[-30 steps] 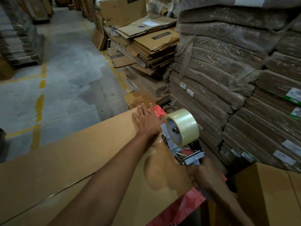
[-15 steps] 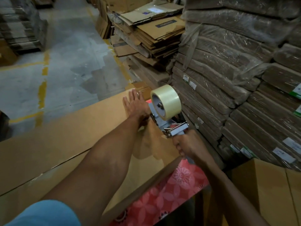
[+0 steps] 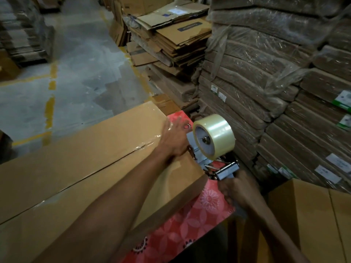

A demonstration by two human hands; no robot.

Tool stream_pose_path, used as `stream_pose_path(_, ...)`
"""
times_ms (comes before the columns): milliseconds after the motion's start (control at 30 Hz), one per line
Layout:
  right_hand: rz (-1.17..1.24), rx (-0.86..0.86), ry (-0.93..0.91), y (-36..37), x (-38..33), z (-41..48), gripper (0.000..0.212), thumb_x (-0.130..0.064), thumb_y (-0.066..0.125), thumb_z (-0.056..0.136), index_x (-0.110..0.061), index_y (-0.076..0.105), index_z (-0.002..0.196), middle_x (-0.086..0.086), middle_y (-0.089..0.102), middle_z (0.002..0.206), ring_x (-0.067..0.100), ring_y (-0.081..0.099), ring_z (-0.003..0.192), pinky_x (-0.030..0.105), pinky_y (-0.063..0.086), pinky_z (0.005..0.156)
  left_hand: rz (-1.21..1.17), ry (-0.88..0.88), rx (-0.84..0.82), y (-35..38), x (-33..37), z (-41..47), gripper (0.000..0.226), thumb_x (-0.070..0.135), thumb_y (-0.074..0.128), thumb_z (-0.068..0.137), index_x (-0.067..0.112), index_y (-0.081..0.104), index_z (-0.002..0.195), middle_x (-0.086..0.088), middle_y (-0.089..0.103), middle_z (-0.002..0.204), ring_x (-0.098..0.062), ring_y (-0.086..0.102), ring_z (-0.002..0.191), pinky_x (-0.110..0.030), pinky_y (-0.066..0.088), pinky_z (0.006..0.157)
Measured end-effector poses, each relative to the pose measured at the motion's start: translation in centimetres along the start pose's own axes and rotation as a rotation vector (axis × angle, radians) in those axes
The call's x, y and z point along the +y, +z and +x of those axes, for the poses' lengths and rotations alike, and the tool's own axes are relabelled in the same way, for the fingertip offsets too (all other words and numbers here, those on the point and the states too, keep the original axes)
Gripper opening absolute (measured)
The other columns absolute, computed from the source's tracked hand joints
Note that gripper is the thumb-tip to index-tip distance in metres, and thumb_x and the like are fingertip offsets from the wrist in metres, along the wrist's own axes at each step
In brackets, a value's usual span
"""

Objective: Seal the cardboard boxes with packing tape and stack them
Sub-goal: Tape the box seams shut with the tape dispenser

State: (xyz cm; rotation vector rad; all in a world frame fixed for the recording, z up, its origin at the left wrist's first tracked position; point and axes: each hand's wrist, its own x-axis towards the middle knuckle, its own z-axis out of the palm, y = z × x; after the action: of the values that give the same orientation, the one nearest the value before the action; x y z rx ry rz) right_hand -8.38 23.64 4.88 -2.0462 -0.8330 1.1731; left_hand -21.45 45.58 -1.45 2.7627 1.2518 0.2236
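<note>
Since half a second ago the tape gun (image 3: 210, 147) is sitting lower against the box's right end, and the left hand (image 3: 173, 141) is sliding toward that end edge, with shiny tape now showing along the seam there.

In the head view, the box (image 3: 91, 168) is lying long and flat on a red flowered cloth (image 3: 182, 226), its centre seam running from the near left to the far right. The left hand is lying open, palm down on the top near the end, pressing and gripping nothing. The right hand (image 3: 234, 188) is clenching the gun's handle, the clear roll standing above it.

The box is looking stiff but probably light for its size; its length is likely making it awkward, so holding it at both ends, under the bottom edges, seems wisest. Fresh tape is probably slick.

Wrapped stacks (image 3: 266, 103) are crowding close on the right, leaving little swing room there; the floor (image 3: 72, 73) to the left is lying open.
</note>
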Motion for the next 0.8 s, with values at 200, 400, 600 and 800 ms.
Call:
stream_pose_path(200, -0.055, -0.024, -0.051, 0.5, -0.3, 0.2, 0.031, 0.006, 0.057, 0.085, -0.009, 0.054, 0.058, -0.006, 0.046, 0.038, 0.011, 0.039, 0.037, 0.021, 0.032, 0.038, 0.062, 0.048, -0.068, 0.4, -0.8, 0.1, 0.062, 0.033, 0.033, 0.082, 0.015, 0.063, 0.134, -0.013, 0.058, 0.141, -0.032, 0.04, 0.14, -0.047, 0.004, 0.123)
stream_pose_path(400, -0.033, -0.039, -0.081, 0.4, -0.4, 0.7, 0.035, 0.007, 0.06, 0.082, -0.011, 0.059, 0.052, -0.002, 0.052, 0.041, 0.019, 0.045, 0.042, 0.025, 0.033, 0.044, -0.04, -0.067, -0.082, -0.6, -0.9, 0.2, 0.053, 0.031, 0.033, 0.09, 0.009, 0.064, 0.128, -0.018, 0.057, 0.137, -0.031, 0.041, 0.138, -0.038, 0.003, 0.123)
stream_pose_path(600, -0.018, 0.018, -0.036, -1.9, 2.9, -3.8, 0.009, -0.012, 0.064, 0.06, -0.015, 0.056, 0.061, -0.002, 0.054, 0.05, 0.016, 0.051, 0.047, 0.023, 0.034, 0.043, -0.091, -0.081, -0.094, -0.3, -0.8, 0.6, 0.066, 0.066, 0.024, 0.077, 0.026, 0.076, 0.086, -0.001, 0.071, 0.099, -0.021, 0.052, 0.117, -0.043, 0.006, 0.122)
stream_pose_path(800, -0.055, -0.026, -0.012, -2.2, 6.5, -5.1, 0.021, 0.001, 0.063, 0.082, -0.008, 0.051, 0.066, 0.002, 0.051, 0.075, 0.015, 0.047, 0.065, 0.023, 0.037, 0.05, -0.086, -0.067, -0.088, -0.1, -0.7, 0.5, 0.064, 0.068, 0.017, 0.073, 0.029, 0.067, 0.067, 0.003, 0.069, 0.09, -0.018, 0.052, 0.113, -0.044, 0.006, 0.122)
